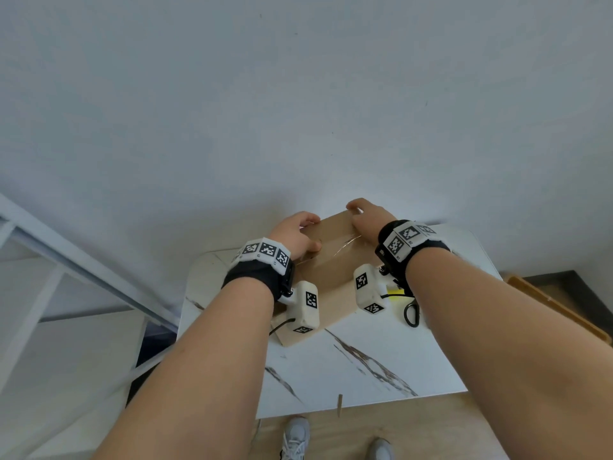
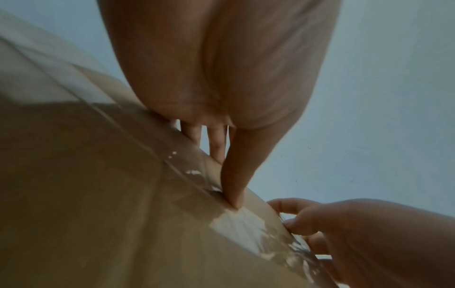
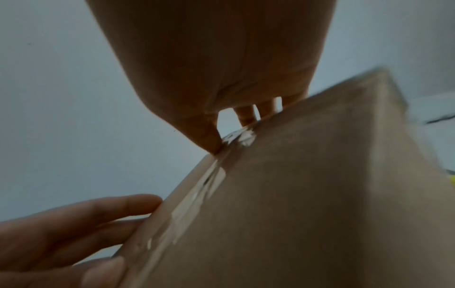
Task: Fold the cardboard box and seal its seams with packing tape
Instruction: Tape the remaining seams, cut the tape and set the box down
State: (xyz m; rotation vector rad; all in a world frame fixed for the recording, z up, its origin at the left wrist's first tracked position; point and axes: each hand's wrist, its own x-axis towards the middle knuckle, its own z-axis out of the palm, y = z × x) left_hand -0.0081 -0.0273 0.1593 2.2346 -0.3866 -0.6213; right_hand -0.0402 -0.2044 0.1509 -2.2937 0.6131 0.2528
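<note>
The brown cardboard box (image 1: 331, 263) stands on the white marble table (image 1: 381, 366), with a strip of clear packing tape (image 1: 345, 244) across its top. My left hand (image 1: 308, 232) holds the far top edge, thumb pressed on the tape (image 2: 236, 224) and fingers down the far face. My right hand (image 1: 360, 215) wraps the same edge further right, its fingers curled over the taped end. In the wrist views the box (image 2: 98, 194) (image 3: 320, 194) fills the lower frame; each hand (image 2: 225, 175) (image 3: 230, 134) sits on the wrinkled tape (image 3: 197, 194). The far face is hidden.
Black-handled scissors (image 1: 411, 313) lie on the table right of the box, beside a small yellow object (image 1: 394, 295). A flat cardboard sheet (image 1: 557, 307) lies on the floor to the right. A pale wall rises just behind the table.
</note>
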